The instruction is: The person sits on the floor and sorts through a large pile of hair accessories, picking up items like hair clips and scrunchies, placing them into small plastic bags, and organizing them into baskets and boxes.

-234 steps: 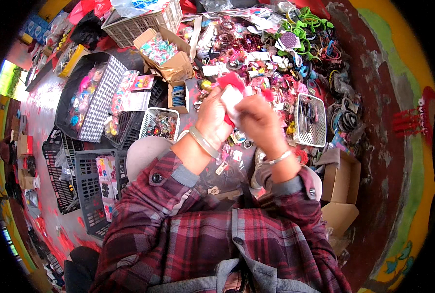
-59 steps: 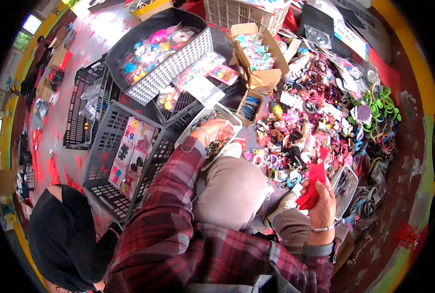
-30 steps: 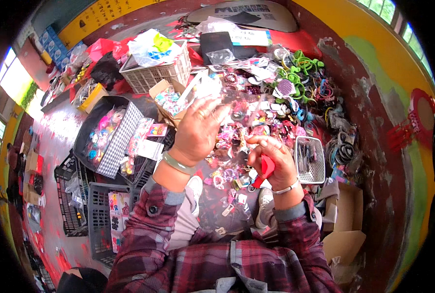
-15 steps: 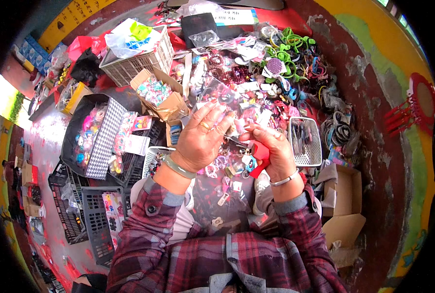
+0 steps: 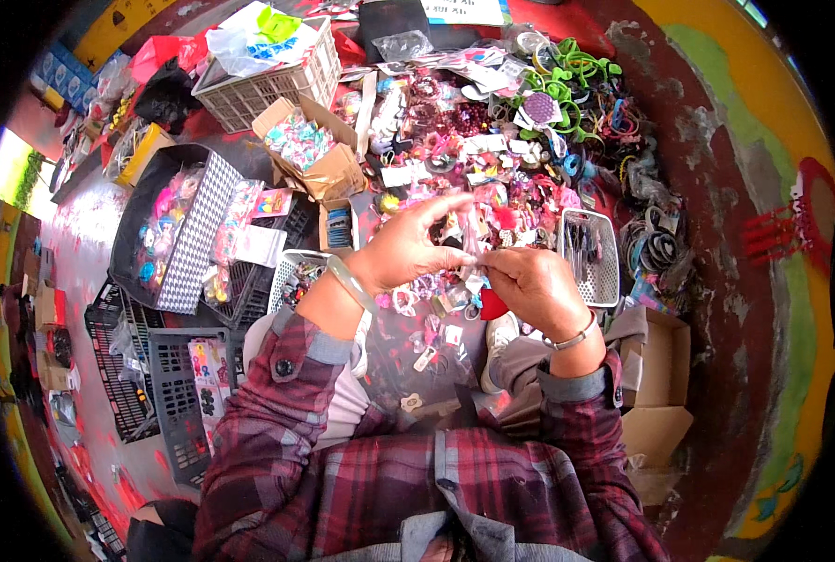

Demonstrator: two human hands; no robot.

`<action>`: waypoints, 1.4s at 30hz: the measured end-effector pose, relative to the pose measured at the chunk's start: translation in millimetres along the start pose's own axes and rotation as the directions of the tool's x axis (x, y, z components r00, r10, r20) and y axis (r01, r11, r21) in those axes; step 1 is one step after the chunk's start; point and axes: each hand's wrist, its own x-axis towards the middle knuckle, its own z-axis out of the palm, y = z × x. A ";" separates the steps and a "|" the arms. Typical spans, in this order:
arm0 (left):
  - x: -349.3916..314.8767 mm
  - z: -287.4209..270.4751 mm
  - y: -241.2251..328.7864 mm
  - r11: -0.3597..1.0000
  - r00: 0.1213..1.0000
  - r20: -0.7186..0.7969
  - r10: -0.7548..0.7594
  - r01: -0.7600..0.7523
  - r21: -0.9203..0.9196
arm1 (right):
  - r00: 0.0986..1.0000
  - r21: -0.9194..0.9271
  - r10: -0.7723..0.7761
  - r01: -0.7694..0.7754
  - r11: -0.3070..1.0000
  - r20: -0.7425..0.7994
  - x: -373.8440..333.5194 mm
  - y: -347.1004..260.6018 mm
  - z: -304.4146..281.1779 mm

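A clear plastic bag, bunched narrow with something pinkish showing through, is held between my two hands above a heap of small hair accessories. My left hand has its thumb and fingers closed about the bag's left side. The fingers of my right hand pinch the bag's lower end. Below that hand a red piece sticks out, seemingly tucked in the palm; most of it is hidden. What exactly the bag contains is too small to make out.
White baskets flank the heap. Green headbands lie at the far right. A cardboard box of wrapped pieces, a beige crate and a black case stand left. An opened carton is at right.
The bag, earlier spread out beneath my left palm, is now gathered into a narrow bunch. My left hand has turned sideways, and my right hand has rolled over with its back up.
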 end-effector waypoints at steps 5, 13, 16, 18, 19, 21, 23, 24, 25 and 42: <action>3.3 -5.4 -12.8 0.987 0.980 0.187 -0.062 0.089 -0.137 | 0.998 0.038 0.029 -0.027 0.999 -0.056 0.8 -0.5 0.4; 2.7 -2.4 7.0 0.964 0.974 0.041 -0.221 0.225 -0.140 | 0.990 0.077 0.089 -0.081 0.994 -0.108 4.0 -2.9 1.2; 5.3 -3.5 -5.1 0.998 0.999 0.024 -0.031 0.032 -0.048 | 0.984 0.074 0.038 -0.025 0.997 -0.177 5.2 -3.5 8.6; 4.3 -2.8 -3.9 0.994 0.996 0.006 -0.086 0.086 -0.064 | 0.981 0.042 0.015 -0.007 0.999 -0.193 6.9 -4.1 11.4; 3.9 -2.3 -3.2 0.991 0.994 -0.003 -0.113 0.112 -0.074 | 0.980 0.024 0.004 0.001 1.000 -0.201 7.4 -4.6 12.5; 3.2 -1.1 -6.8 0.994 0.996 -0.035 -0.087 0.085 -0.076 | 0.979 0.033 0.000 0.007 0.999 -0.206 7.5 -7.0 13.2; 3.0 -1.0 -6.6 0.992 0.995 -0.044 -0.094 0.090 -0.083 | 0.979 0.041 0.010 -0.002 0.999 -0.203 7.4 -7.8 13.4; 3.4 -1.3 -4.1 0.990 0.993 -0.037 -0.113 0.109 -0.090 | 0.980 0.044 0.021 -0.013 0.999 -0.196 7.2 -7.4 13.4; 3.7 -1.4 -2.8 0.987 0.991 -0.029 -0.132 0.128 -0.097 | 0.981 0.046 0.032 -0.024 0.999 -0.190 7.0 -6.9 13.5; 3.9 4.6 -37.0 0.987 0.992 -0.123 0.025 -0.005 0.160 | 0.980 0.069 0.053 -0.041 0.997 -0.194 7.9 -8.6 13.6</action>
